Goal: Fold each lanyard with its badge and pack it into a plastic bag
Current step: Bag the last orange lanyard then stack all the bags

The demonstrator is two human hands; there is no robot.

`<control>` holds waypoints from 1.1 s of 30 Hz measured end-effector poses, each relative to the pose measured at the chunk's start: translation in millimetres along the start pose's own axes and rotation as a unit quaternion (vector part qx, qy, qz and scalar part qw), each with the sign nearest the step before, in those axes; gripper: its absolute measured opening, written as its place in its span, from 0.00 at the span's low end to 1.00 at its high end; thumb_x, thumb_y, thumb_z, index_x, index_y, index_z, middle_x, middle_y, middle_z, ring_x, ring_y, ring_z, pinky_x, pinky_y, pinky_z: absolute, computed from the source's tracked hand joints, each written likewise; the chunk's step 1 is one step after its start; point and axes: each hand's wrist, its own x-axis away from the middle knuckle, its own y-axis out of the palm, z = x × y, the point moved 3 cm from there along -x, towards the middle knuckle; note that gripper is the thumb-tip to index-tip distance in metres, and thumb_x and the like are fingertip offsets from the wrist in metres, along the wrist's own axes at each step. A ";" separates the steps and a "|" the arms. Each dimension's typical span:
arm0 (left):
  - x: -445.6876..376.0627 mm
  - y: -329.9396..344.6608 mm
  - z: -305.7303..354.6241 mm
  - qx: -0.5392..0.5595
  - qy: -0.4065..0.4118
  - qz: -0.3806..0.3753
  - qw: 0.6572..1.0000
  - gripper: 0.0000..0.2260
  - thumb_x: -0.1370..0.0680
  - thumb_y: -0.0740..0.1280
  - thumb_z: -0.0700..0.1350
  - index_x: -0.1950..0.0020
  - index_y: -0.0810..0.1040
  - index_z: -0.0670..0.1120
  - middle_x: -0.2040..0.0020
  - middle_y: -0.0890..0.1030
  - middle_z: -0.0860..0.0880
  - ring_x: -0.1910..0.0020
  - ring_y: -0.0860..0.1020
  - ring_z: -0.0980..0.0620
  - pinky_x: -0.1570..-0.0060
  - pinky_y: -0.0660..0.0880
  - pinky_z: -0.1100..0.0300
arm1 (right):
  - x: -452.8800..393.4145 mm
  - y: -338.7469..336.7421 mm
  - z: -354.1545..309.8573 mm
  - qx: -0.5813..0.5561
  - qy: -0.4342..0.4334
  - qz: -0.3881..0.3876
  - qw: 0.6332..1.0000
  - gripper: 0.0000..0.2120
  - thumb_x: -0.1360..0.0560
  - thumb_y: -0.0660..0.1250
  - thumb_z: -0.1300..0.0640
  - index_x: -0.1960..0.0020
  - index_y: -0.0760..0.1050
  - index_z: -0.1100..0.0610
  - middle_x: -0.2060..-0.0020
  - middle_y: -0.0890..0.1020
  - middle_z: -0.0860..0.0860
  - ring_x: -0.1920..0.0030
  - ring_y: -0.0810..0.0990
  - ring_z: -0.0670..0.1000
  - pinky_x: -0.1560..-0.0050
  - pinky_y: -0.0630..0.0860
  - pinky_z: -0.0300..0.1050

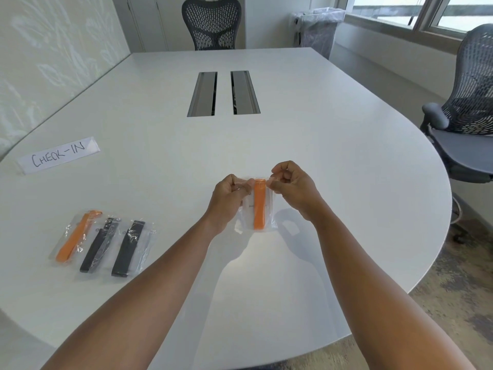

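I've got the big white table (306,161) under my hands, three packed bags (102,243) off left. Left hand (229,193) and right hand (292,182) pinch the plastic bag (269,220)'s top corners, orange lanyard (259,204) inside between them.

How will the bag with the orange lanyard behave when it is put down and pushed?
The bag is probably floppy: its thin film hangs wrinkled below the left hand and right hand. It seems light, since fingertip pinches hold it. On the smooth table it would likely slide, not roll.
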 end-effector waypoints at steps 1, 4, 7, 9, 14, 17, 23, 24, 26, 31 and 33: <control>-0.2 0.1 0.6 0.008 0.000 -0.003 1.000 0.13 0.22 0.73 0.50 0.55 0.73 0.44 0.57 0.81 0.47 0.57 0.78 0.51 0.53 0.76 0.54 | 0.1 0.2 -0.5 0.007 -0.004 0.001 1.000 0.09 0.27 0.72 0.62 0.51 0.76 0.53 0.60 0.81 0.49 0.58 0.77 0.48 0.51 0.75 0.45; -1.0 1.0 3.7 0.020 -0.004 0.001 1.000 0.13 0.26 0.74 0.52 0.60 0.71 0.48 0.56 0.80 0.45 0.55 0.76 0.48 0.51 0.74 0.49 | -1.3 1.0 -2.5 0.034 -0.020 0.001 0.999 0.08 0.27 0.71 0.62 0.55 0.74 0.53 0.61 0.78 0.52 0.60 0.73 0.48 0.55 0.72 0.42; -1.7 0.1 6.1 0.015 -0.008 0.018 1.000 0.13 0.28 0.74 0.53 0.62 0.71 0.50 0.56 0.80 0.46 0.56 0.77 0.47 0.52 0.74 0.48 | -4.2 0.8 -0.7 0.033 -0.012 0.008 0.999 0.08 0.26 0.72 0.61 0.54 0.74 0.53 0.60 0.79 0.51 0.60 0.76 0.48 0.55 0.75 0.43; -2.3 -1.5 6.7 0.013 -0.010 0.025 1.000 0.13 0.27 0.74 0.53 0.61 0.72 0.49 0.56 0.81 0.46 0.55 0.77 0.48 0.51 0.76 0.47 | -4.7 0.5 3.5 -0.002 0.010 0.003 1.000 0.09 0.25 0.73 0.60 0.49 0.76 0.54 0.59 0.81 0.50 0.60 0.79 0.48 0.51 0.79 0.44; -2.6 -2.1 1.6 0.020 -0.029 0.030 0.999 0.11 0.22 0.72 0.52 0.51 0.76 0.45 0.53 0.83 0.48 0.53 0.81 0.50 0.42 0.79 0.44 | -3.2 2.3 13.8 -0.036 0.056 -0.010 0.998 0.07 0.23 0.71 0.56 0.51 0.80 0.60 0.61 0.80 0.51 0.60 0.80 0.48 0.51 0.80 0.42; -1.7 -1.2 -1.6 0.054 -0.055 0.026 0.997 0.13 0.20 0.69 0.56 0.51 0.77 0.46 0.52 0.83 0.50 0.53 0.81 0.52 0.51 0.79 0.55 | -4.3 5.1 17.8 -0.085 0.080 -0.001 0.993 0.06 0.21 0.69 0.57 0.55 0.78 0.59 0.59 0.80 0.54 0.58 0.79 0.51 0.48 0.81 0.49; 0.9 -3.7 1.9 0.060 -0.048 0.118 0.990 0.18 0.16 0.61 0.56 0.45 0.80 0.41 0.51 0.85 0.50 0.55 0.84 0.52 0.63 0.79 0.65 | -6.5 15.1 24.1 -0.135 0.127 0.061 0.981 0.06 0.19 0.64 0.55 0.53 0.73 0.57 0.55 0.81 0.54 0.56 0.81 0.53 0.53 0.82 0.51; 1.9 -5.2 0.8 0.042 -0.045 0.134 0.989 0.20 0.16 0.61 0.57 0.45 0.80 0.41 0.52 0.85 0.50 0.56 0.84 0.52 0.64 0.78 0.65 | -7.3 18.7 23.4 -0.130 0.126 0.070 0.981 0.06 0.19 0.64 0.54 0.53 0.73 0.56 0.55 0.81 0.53 0.56 0.80 0.52 0.54 0.82 0.50; 5.1 -9.5 -2.1 -0.016 -0.030 0.156 0.987 0.22 0.18 0.60 0.62 0.49 0.79 0.43 0.55 0.84 0.50 0.59 0.82 0.52 0.62 0.78 0.60 | -8.8 28.1 21.3 -0.117 0.123 0.083 0.982 0.07 0.19 0.63 0.53 0.53 0.73 0.55 0.54 0.79 0.52 0.56 0.79 0.51 0.55 0.81 0.48; 13.3 -31.3 0.4 -0.158 0.032 0.207 0.965 0.19 0.17 0.58 0.60 0.62 0.70 0.50 0.64 0.76 0.53 0.63 0.75 0.52 0.63 0.70 0.57 | -9.9 58.0 13.6 -0.110 0.127 0.066 0.984 0.06 0.19 0.63 0.54 0.54 0.72 0.55 0.55 0.78 0.52 0.57 0.78 0.51 0.59 0.79 0.46; 15.3 -44.9 2.6 -0.174 0.040 0.222 0.959 0.19 0.16 0.58 0.58 0.63 0.68 0.50 0.66 0.74 0.53 0.64 0.72 0.51 0.63 0.68 0.56 | -9.9 69.7 11.3 -0.111 0.137 0.042 0.983 0.06 0.20 0.63 0.54 0.53 0.73 0.56 0.54 0.79 0.54 0.57 0.79 0.53 0.58 0.81 0.47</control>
